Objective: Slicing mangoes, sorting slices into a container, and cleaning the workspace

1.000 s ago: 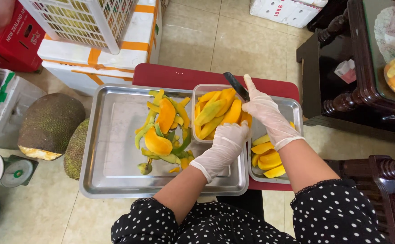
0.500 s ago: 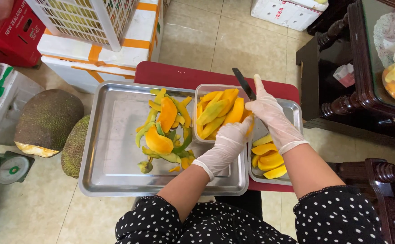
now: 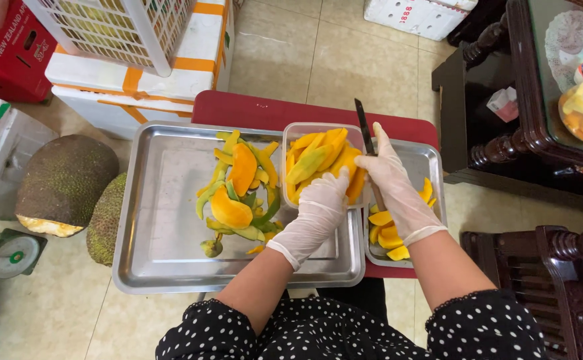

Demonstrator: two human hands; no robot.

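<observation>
Over the red stool top [image 3: 258, 110] sat two steel trays, and we worked above the seam between them. Our left hand [image 3: 318, 210], in a thin white glove, was curled closed around a piece of mango [image 3: 357, 181], only an orange edge of it showing past the fingers. Our right hand [image 3: 398, 190], gloved the same way, was wrapped around the handle of a knife [image 3: 365, 130]; the dark blade pointed up and away from us, over the clear plastic tub [image 3: 291, 130]. The mango piece hung just at the tub's near right corner, touching both hands.

That tub already held a heap of yellow and green-tinged mango slices [image 3: 315, 157]. On the large tray [image 3: 165, 220] lay a pile of green peels and orange scraps [image 3: 238, 190], apart from the tub. The small tray [image 3: 431, 160] to the right held a few cut yellow wedges [image 3: 388, 233] close under our right wrist. Two jackfruits [image 3: 65, 180] rested on the tiled floor to the left, well apart from the work.

We judged the step to be trimming or slicing a held piece, with much of the fruit already cut. Whether the edge was against the flesh we could not tell, as the hands hid it. The next move would call for a short, controlled stroke, with the left fingers kept out of the blade's path.
</observation>
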